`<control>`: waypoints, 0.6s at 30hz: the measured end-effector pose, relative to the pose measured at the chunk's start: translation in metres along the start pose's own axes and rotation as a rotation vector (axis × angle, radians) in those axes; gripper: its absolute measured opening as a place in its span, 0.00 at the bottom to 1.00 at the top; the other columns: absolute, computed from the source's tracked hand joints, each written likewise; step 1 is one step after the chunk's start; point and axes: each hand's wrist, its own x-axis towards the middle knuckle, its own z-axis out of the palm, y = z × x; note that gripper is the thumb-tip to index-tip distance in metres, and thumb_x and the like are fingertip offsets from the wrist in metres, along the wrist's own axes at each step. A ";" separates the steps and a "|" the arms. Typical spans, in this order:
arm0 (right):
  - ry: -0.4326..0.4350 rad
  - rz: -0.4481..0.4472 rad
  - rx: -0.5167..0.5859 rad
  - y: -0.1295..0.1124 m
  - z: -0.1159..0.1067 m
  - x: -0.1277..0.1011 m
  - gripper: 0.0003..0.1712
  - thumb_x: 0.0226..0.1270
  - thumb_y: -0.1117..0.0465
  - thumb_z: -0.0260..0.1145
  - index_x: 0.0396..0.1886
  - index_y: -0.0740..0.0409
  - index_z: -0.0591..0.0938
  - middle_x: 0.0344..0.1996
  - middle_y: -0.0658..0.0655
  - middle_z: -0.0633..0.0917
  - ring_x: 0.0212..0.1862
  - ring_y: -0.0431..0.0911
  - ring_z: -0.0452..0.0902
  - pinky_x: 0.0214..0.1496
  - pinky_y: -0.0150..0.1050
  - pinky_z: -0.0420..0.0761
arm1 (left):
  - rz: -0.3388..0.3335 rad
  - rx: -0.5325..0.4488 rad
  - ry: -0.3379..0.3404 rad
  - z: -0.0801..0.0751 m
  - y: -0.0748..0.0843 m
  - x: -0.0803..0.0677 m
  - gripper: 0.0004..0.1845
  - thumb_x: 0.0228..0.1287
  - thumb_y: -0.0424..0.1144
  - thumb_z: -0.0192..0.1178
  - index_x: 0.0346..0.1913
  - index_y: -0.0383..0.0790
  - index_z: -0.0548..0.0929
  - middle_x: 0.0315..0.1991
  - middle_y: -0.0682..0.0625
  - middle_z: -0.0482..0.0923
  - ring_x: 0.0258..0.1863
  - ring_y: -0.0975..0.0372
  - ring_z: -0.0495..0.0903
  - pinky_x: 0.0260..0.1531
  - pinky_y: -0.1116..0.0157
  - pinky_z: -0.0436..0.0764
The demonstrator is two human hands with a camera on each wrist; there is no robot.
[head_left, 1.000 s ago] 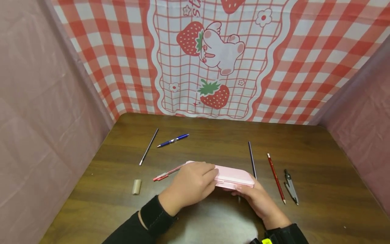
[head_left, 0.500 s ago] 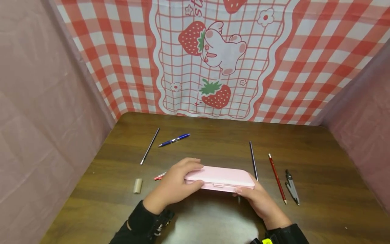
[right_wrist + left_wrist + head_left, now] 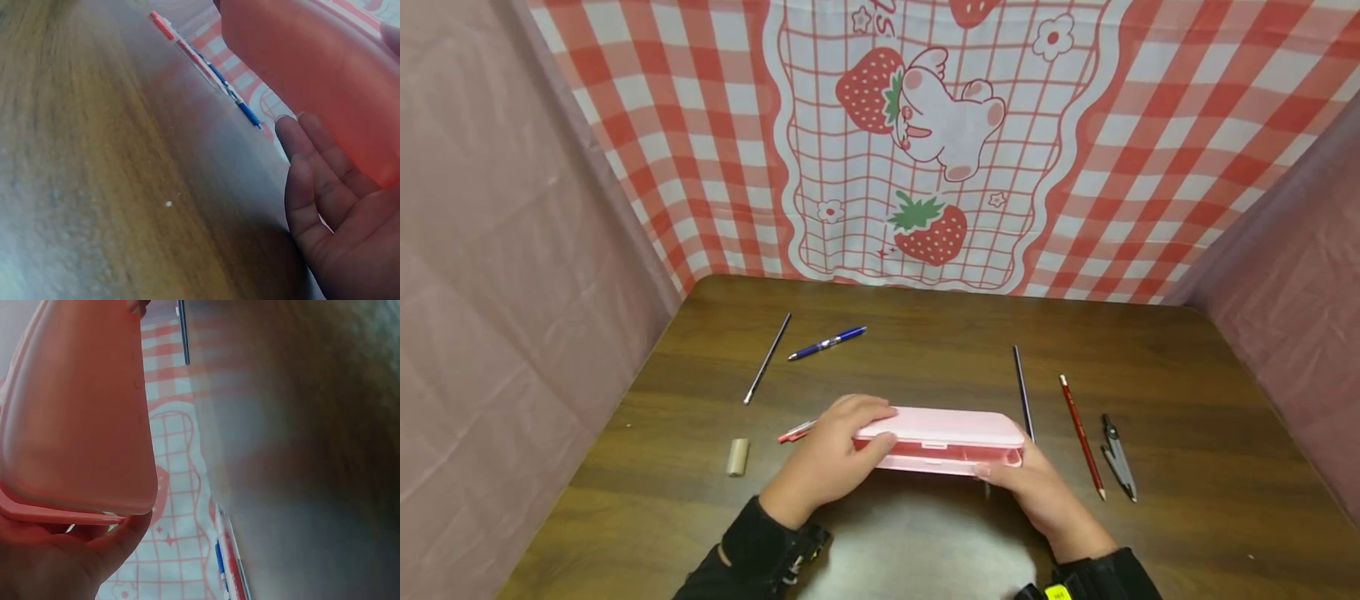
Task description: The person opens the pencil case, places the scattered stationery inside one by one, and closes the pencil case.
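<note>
A pink pencil case (image 3: 943,427) is held up over the table between both hands, its lid raised a little so that a gap shows along the front. My left hand (image 3: 827,454) grips the lid at the left end, thumb in front and fingers over the top. At the right end, my right hand (image 3: 1048,496) holds the lower half, thumb on the front edge. The right wrist view shows the fingers (image 3: 328,169) of that hand reaching beneath the case (image 3: 312,69). The case's underside (image 3: 81,419) fills the upper left of the left wrist view.
On the brown table (image 3: 917,333) lie a dark pencil (image 3: 767,358) and a blue pen (image 3: 827,343) at back left. A red pen (image 3: 795,432) and a beige eraser (image 3: 737,457) are nearer. Rightward are another dark pencil (image 3: 1024,393), a red pencil (image 3: 1082,437) and a compass (image 3: 1117,458).
My left hand has shifted from across the case's top to its left end. The lid, closed half a second ago, is now partly raised. The right hand has hardly moved.
</note>
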 end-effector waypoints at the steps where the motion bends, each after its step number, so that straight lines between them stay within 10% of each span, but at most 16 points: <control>1: -0.007 -0.004 -0.008 0.000 0.000 0.000 0.34 0.64 0.73 0.66 0.67 0.75 0.63 0.47 0.56 0.86 0.46 0.44 0.83 0.50 0.36 0.81 | 0.000 -0.002 0.012 0.001 0.000 0.000 0.19 0.68 0.47 0.65 0.59 0.45 0.86 0.60 0.49 0.81 0.64 0.56 0.75 0.64 0.51 0.73; 10: -0.040 0.049 -0.060 -0.003 -0.003 -0.002 0.42 0.62 0.72 0.70 0.70 0.75 0.57 0.52 0.60 0.84 0.51 0.45 0.82 0.55 0.36 0.79 | 0.006 -0.039 0.055 0.003 -0.006 0.001 0.17 0.69 0.48 0.66 0.55 0.45 0.88 0.56 0.54 0.83 0.60 0.59 0.77 0.61 0.52 0.75; 18: -0.055 0.112 -0.353 -0.005 -0.004 -0.005 0.50 0.52 0.65 0.82 0.71 0.62 0.64 0.55 0.67 0.79 0.51 0.53 0.80 0.53 0.39 0.80 | -0.038 -0.074 0.051 -0.001 -0.011 -0.001 0.14 0.69 0.47 0.65 0.52 0.48 0.89 0.54 0.56 0.84 0.61 0.57 0.78 0.62 0.51 0.75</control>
